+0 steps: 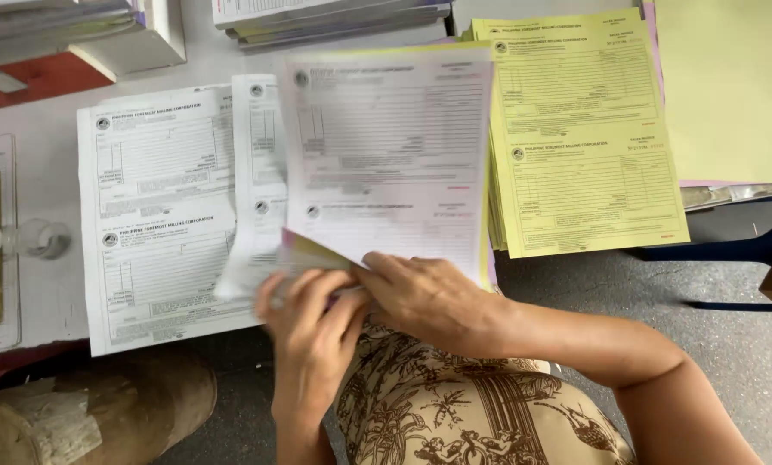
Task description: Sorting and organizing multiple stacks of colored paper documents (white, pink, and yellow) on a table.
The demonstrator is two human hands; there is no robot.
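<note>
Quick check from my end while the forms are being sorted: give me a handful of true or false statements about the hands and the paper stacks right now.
1. Both hands grip the near edge of the white form sheets in the middle. True: the left hand and right hand meet there.
2. The yellow forms lie left of the white stack. False: they lie to its right.
3. A white form stack lies flat, left of the hands. True.
4. The right hand holds a pen. False: no pen shows; it holds only paper.
5. The sheets held are all white. False: a pink and yellow edge shows near the fingers.
</note>
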